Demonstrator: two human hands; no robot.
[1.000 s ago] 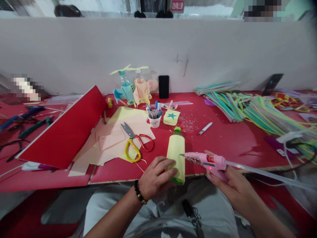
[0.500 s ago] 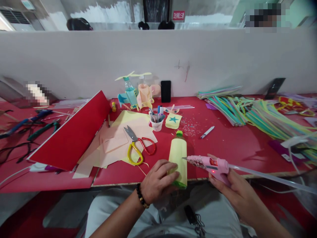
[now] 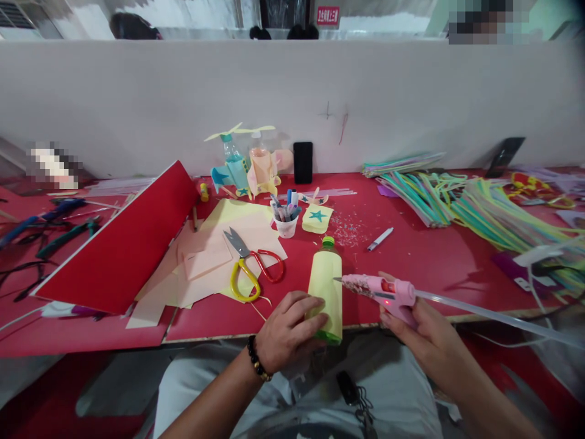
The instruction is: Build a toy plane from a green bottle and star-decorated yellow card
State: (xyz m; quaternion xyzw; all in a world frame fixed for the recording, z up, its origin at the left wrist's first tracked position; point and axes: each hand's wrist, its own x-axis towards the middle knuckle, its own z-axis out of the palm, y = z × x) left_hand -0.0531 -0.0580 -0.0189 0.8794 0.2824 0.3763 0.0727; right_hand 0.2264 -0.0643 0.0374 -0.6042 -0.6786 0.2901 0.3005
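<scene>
Head view: yellow-papered bottle (image 3: 325, 288) at the front edge of the surface (image 3: 425, 268), long axis running fore-and-aft, green cap pointing away, gripped by the left hand (image 3: 290, 323), pink glue gun (image 3: 379, 291) clasped in the right hand (image 3: 411, 323), nozzle aimed sideways at the bottle.

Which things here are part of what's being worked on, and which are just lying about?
In use:
paper-wrapped plastic bottle under the left hand
pink hot glue gun in the right hand, with its long glue stick

Lying about:
scissors
cup of markers
white marker
bundled coloured straws
black phone
red board
</scene>
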